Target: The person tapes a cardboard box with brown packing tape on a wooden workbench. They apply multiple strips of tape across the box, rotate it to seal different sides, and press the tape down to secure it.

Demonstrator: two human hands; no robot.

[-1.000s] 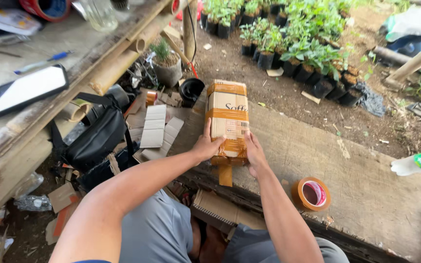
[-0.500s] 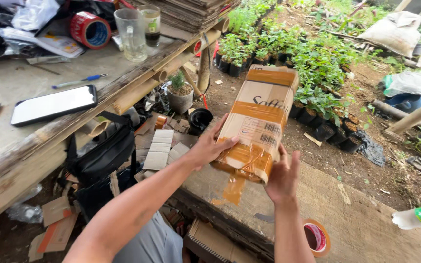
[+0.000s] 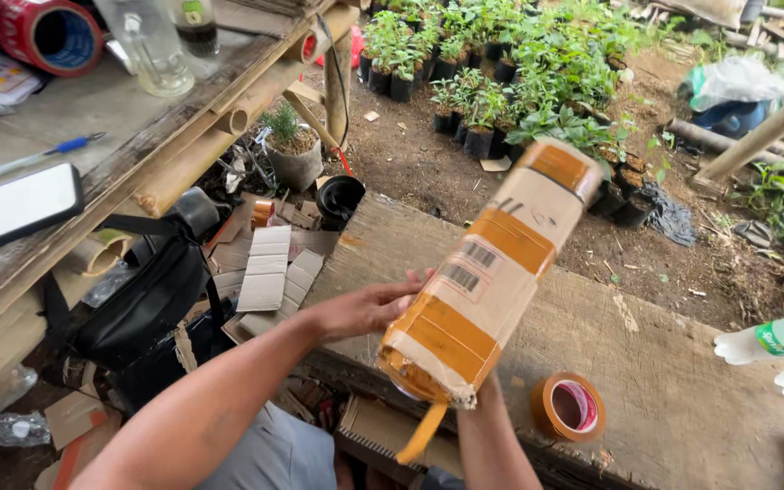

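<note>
A long cardboard box (image 3: pixel 492 268) wrapped with bands of orange-brown tape is held tilted in the air above a wooden plank bench (image 3: pixel 673 381). A loose strip of tape (image 3: pixel 421 436) hangs from its near end. My left hand (image 3: pixel 365 308) lies flat against the box's left side. My right hand (image 3: pixel 487 386) is under the near end, mostly hidden by the box. A roll of orange-brown tape (image 3: pixel 569 406) lies on the bench just right of my right arm.
A wooden table (image 3: pixel 147 127) at left holds a dark tablet (image 3: pixel 11 209), a blue pen (image 3: pixel 34 156), a glass jar (image 3: pixel 147 45) and a red tape roll (image 3: pixel 47 34). A black bag (image 3: pixel 138 308) and flattened cardboard (image 3: pixel 269 272) lie below. Potted seedlings (image 3: pixel 501 73) stand on the soil beyond. A plastic bottle (image 3: pixel 773 340) lies at right.
The box has been lifted off the bench and turned, its far end now tipped up and to the right. My right hand has shifted under the near end. The view has swung left.
</note>
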